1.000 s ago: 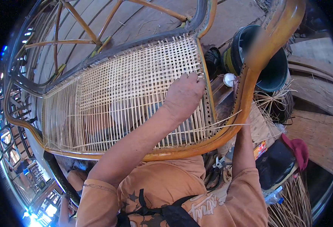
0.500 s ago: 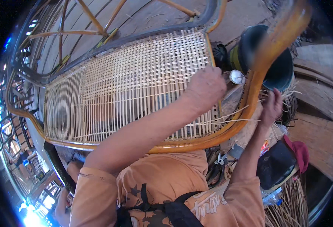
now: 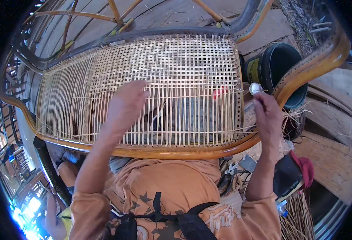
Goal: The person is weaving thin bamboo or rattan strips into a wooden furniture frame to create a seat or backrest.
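A panel of pale rattan cane strands [image 3: 176, 68] is stretched within a curved, varnished rattan frame [image 3: 176, 153]. Its upper part is a tight grid, while the near part has mostly lengthwise strands with gaps. My left hand [image 3: 126, 106] is over the middle of the panel, smeared by motion, so its grip is unclear. Beyond the panel's right edge, my right hand [image 3: 268, 114] has its fingers pinched together. What they hold, if anything, is too small to make out. A small round white object [image 3: 255, 88] shows just past those fingertips.
A dark green bucket [image 3: 286, 72] stands behind the frame's right arm [image 3: 316, 74]. Pliers [image 3: 232, 168], a black bag [image 3: 286, 176] with a maroon cloth [image 3: 304, 170] and a bundle of cane [image 3: 300, 216] lie at the near right. Another person [image 3: 56, 216] is at the lower left.
My left hand has swept leftward from the panel's right edge to its middle. My right hand has moved left and its fingers have closed. The view has shifted slightly.
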`<move>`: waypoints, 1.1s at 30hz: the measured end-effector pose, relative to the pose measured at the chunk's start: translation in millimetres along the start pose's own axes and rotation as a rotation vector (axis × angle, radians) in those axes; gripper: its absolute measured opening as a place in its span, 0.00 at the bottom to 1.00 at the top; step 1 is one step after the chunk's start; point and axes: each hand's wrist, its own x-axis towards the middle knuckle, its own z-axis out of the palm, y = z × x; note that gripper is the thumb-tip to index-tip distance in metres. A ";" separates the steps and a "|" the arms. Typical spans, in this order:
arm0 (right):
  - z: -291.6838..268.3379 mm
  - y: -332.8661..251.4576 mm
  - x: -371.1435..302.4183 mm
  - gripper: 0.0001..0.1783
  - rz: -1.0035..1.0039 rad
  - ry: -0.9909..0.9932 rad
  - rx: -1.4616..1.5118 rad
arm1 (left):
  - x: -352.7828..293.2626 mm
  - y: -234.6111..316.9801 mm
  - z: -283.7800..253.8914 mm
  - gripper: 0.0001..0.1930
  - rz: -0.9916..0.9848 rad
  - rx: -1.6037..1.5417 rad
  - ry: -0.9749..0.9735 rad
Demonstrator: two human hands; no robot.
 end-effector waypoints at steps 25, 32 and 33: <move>52.8 34.3 19.9 0.11 -0.109 -0.107 -0.406 | -73.6 -193.3 -84.9 0.16 -0.508 0.163 0.060; 52.0 39.7 17.8 0.14 0.069 -0.125 -0.342 | -67.0 -204.3 -79.5 0.14 -0.589 0.166 0.095; 56.0 40.7 17.2 0.14 0.067 -0.105 -0.341 | -66.7 -203.3 -80.5 0.14 -0.561 0.151 0.144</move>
